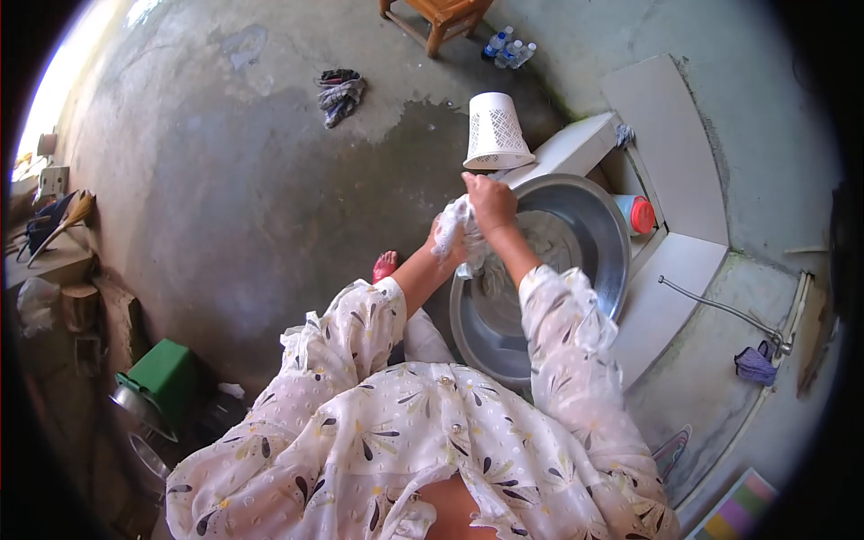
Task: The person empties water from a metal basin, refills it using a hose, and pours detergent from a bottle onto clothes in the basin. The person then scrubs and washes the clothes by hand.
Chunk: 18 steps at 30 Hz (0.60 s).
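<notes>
Both hands are raised at the left rim of a large grey metal basin (615, 261), with a wet, soapy white cloth (459, 225) between them. My left hand (447, 241) has its fingers wrapped round the cloth, and suds cover part of it. Closed on the upper part of the same cloth is my right hand (490, 202), its knuckles facing up. The cloth's lower end hangs beside the basin's inner left side. Inside the basin lie cloudy water and more pale cloth (544, 238), partly hidden by my right forearm.
An upside-down white perforated basket (495, 130) stands beyond the basin. Right of the basin are a red-lidded container (641, 215) and a metal tap (720, 310). A dark cloth (341, 96) lies on the wet floor, a wooden stool (441, 18) stands farther off, and a green bin (166, 382) is at left.
</notes>
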Tool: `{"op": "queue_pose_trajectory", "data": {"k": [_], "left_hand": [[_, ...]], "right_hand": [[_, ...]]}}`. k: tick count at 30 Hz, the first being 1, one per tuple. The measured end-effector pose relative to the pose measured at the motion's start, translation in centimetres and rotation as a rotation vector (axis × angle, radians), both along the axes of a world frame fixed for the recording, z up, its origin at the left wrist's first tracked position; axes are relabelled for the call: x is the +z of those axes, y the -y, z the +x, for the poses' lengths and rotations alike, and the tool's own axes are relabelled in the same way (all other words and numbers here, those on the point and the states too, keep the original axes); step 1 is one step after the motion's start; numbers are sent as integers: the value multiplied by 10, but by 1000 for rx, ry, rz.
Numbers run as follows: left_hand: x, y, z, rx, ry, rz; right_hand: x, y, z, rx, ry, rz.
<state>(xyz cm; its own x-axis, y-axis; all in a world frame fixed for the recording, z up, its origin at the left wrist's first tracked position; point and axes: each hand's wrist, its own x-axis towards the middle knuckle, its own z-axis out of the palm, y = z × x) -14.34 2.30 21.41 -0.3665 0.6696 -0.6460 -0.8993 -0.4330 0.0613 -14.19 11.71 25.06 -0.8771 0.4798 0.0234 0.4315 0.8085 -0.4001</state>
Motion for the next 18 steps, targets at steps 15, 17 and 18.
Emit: {"op": "queue_pose_trajectory", "data": {"k": [15, 17, 18], "left_hand": [[7, -4, -7, -140, 99, 112], [37, 4, -20, -232, 146, 164], [50, 8, -26, -289, 125, 168]], "right_hand": [[3, -33, -8, 38, 70, 26], [2, -45, -11, 16, -8, -58], [2, -53, -11, -28, -55, -167]]}}
